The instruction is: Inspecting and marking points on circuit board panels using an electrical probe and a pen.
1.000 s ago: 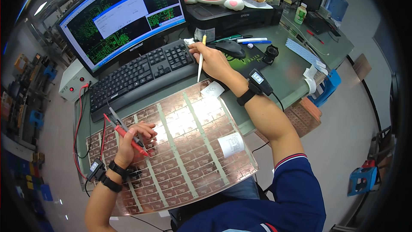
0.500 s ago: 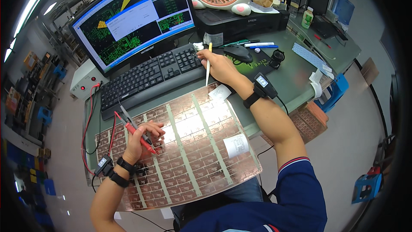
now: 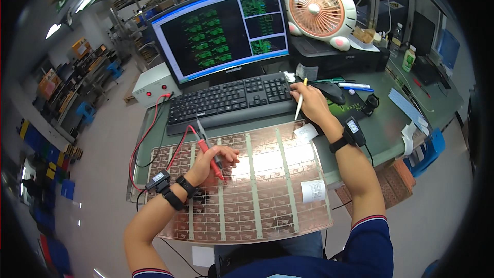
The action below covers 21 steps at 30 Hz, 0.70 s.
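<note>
A large copper-coloured circuit board panel (image 3: 250, 195), with rows of repeated patterns and pale strips, lies at the table's front edge. Over its left part, my left hand (image 3: 206, 163) is closed round a red test probe (image 3: 203, 146) and a dark grey probe (image 3: 201, 126). The red tip points down at the panel; whether it touches, I cannot tell. My right hand (image 3: 313, 104) holds a white pen (image 3: 299, 107) with a yellow end, its fingers at the right end of the black keyboard (image 3: 208, 104). Two white paper slips (image 3: 313, 191) lie on the panel's right side.
Behind the keyboard stands a monitor (image 3: 216, 36) showing green circuit layouts. A white box (image 3: 154, 83) with red leads is at left. A fan (image 3: 316, 7) sits on a black printer (image 3: 337, 59). The mouse (image 3: 329, 91), pens and a bottle (image 3: 409, 58) are at right.
The view has swung left, so the scene sits further right. On the monitor, a dialog box and close-up layout have given way to several small green layouts. Both hands keep their holds.
</note>
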Tool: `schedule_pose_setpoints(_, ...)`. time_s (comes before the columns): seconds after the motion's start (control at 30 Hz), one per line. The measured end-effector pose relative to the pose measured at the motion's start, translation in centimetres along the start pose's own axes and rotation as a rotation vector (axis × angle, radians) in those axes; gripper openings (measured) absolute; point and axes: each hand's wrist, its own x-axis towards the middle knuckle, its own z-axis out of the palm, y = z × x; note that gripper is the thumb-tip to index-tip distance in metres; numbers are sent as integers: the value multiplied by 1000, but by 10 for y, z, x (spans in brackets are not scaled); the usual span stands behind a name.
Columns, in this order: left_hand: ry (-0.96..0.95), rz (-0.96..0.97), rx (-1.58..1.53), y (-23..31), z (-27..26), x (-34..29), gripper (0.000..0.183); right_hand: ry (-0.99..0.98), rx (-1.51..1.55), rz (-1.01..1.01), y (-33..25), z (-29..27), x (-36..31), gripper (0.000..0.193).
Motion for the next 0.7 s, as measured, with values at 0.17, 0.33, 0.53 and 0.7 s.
schedule_pose_setpoints(0.17,204,154,142,13,3,21,48,92,59,-44,-4,-5,1,19)
schedule_pose_setpoints(0.33,404,240,449,2,-21,48,49,107,80,-67,-2,-2,2,20)
schedule_pose_setpoints(0.53,456,191,524,-8,-33,55,50,107,70,-82,-2,-6,2,22)
schedule_pose_setpoints(0.7,478,210,588,-8,-29,52,50,101,78,-78,-1,-6,2,22)
